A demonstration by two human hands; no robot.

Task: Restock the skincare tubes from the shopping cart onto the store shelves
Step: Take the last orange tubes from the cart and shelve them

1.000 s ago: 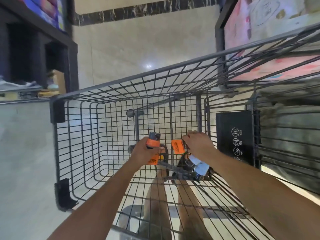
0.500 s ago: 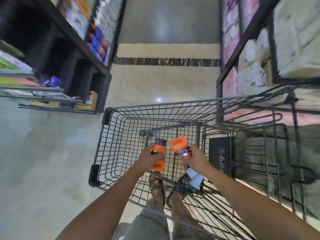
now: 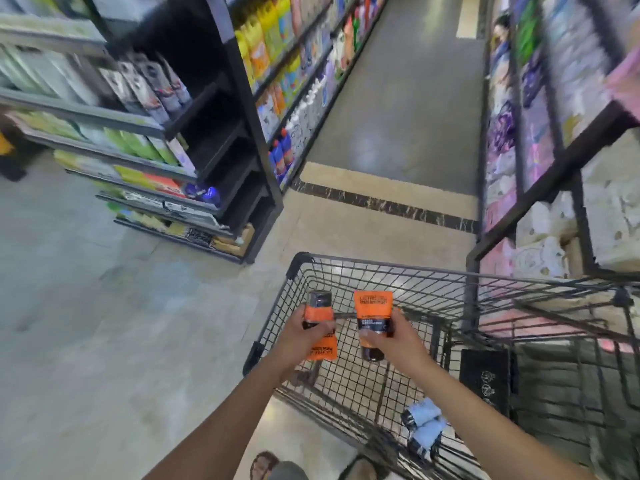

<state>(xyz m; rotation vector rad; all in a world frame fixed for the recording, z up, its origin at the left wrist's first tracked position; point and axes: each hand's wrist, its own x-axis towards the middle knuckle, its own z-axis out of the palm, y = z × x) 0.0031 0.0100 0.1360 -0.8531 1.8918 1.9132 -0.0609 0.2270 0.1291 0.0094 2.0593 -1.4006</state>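
We look down on one black wire-mesh shopping cart [image 3: 381, 269], its thin metal rods forming a grid of small squares, standing on a glossy beige tiled floor [image 3: 86, 306] crossed by one dark marbled strip [image 3: 381, 203]. Two bare forearms reach over the cart's near side. The left hand [image 3: 303, 337] has its fingers curled round a soft orange plastic skincare tube with a dark rounded cap pointing up [image 3: 322, 349]. The right hand [image 3: 398, 339] clasps a second orange plastic skincare tube [image 3: 373, 308] the other way up, its flat crimped end on top and its dark cap below the fingers. Both tubes are held side by side, close but apart, above the cart's basket. Two pale blue squeezable tubes with dark caps [image 3: 424, 426] lie together on the basket's wire bottom, just beside the right forearm. A flat black rectangular placard [image 3: 485, 375] is set against the cart's right side. Dark metal-framed store shelves on the left [image 3: 242, 98] carry bright bottles and packets, all blurred; the dark-framed shelves on the right [image 3: 540, 168] hold pale and pink packs.
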